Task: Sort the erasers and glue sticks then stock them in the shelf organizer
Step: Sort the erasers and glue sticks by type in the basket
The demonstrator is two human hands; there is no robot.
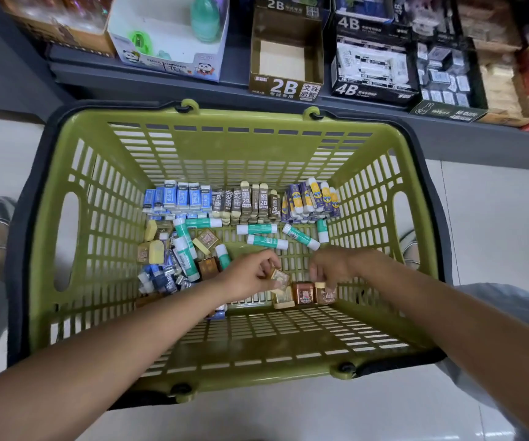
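Erasers and glue sticks lie in the bottom of a green plastic basket (66, 173) on the pale floor. Along the far wall stand three neat rows: blue erasers (180, 197), brown 2B erasers (247, 202), and purple and yellow erasers (312, 197). Green and white glue sticks (266, 241) lie loose in the middle. More small erasers sit in a messy pile (164, 259) on the left.

The left hand (250, 275) has its fingers curled round a small gold eraser (279, 277). The right hand (331, 265) reaches down with bent fingers touching a pinkish eraser (325, 294). A brown eraser (303, 292) sits just beside it.

Past the basket is a gray shelf (148, 81). An empty 2B box (285, 58) stands on it, next to a 4B box (371, 68) full of erasers and a white pencil sharpener box (167, 36).
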